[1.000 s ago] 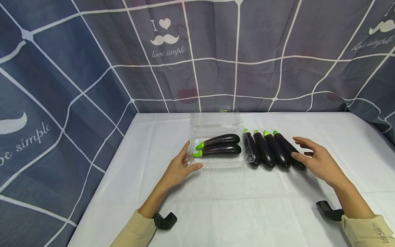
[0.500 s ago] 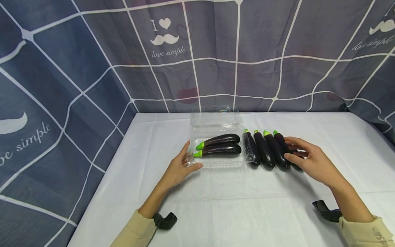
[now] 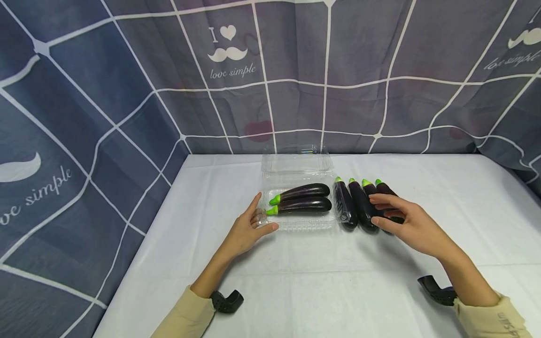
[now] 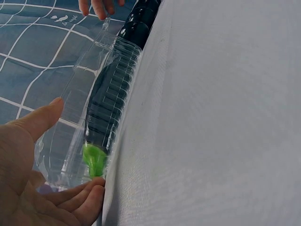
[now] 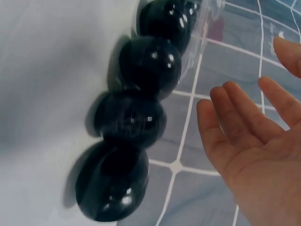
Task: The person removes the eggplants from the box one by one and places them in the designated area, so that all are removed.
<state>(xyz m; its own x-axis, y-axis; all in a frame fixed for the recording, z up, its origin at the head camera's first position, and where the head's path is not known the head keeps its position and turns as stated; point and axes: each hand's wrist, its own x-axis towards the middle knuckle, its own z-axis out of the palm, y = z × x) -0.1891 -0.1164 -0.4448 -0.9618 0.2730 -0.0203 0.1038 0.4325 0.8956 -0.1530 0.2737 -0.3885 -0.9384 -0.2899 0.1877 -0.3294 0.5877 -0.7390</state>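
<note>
My left hand (image 3: 243, 232) grips the left end of a clear plastic clamshell box (image 3: 296, 225), its thumb and fingers spread around that end. Two dark purple eggplants lie side by side in the box, the rear eggplant (image 3: 306, 190) and the front eggplant (image 3: 304, 205), green stem ends to the left. Several more eggplants (image 3: 361, 206) form a row just right of the box, stems pointing back. Over the right part of that row hovers my right hand (image 3: 407, 223), fingers apart and loosely bent, holding nothing. It partly hides the two rightmost eggplants; their rounded ends show in the right wrist view.
The box's clear lid (image 3: 297, 164) stands folded back behind it, near the rear edge of the white-covered table (image 3: 296, 291). A grey curtain (image 3: 291, 108) with white lines hangs along the back and left. Black wrist devices (image 3: 227, 301) sit on both forearms.
My right hand has moved left, from beside the rightmost eggplant to over the right part of the row. The left hand, the box and the eggplants stay where they were.
</note>
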